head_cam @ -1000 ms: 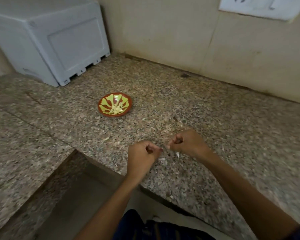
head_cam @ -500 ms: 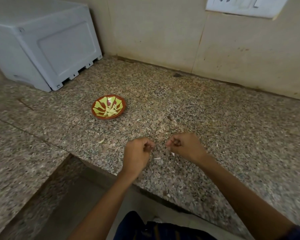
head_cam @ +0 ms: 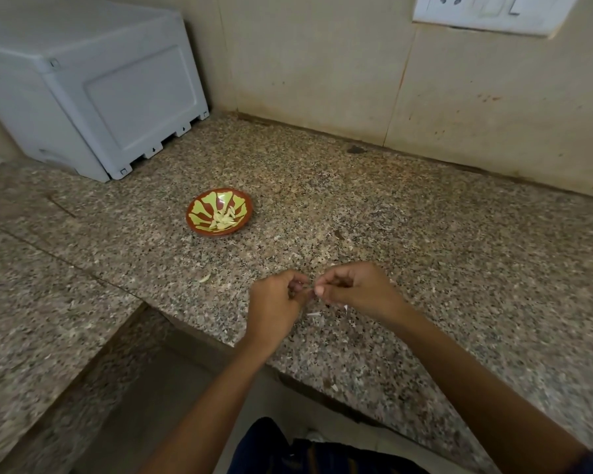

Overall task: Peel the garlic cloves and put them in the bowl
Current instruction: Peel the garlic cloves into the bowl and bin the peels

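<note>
Pinching together just above the counter edge, the left hand and right hand work a garlic clove, barely visible between their fingertips. Small, light and slippery-skinned, it probably wants fingernail grips at its tip. The bowl sits ahead-left, well apart.

Both hands — left hand, right hand — fingers curled, tips prob. touching.

One head-worn wide-angle view looks forward and steeply down from above the table's near edge, close over it, facing the wall along its far edge.
</note>
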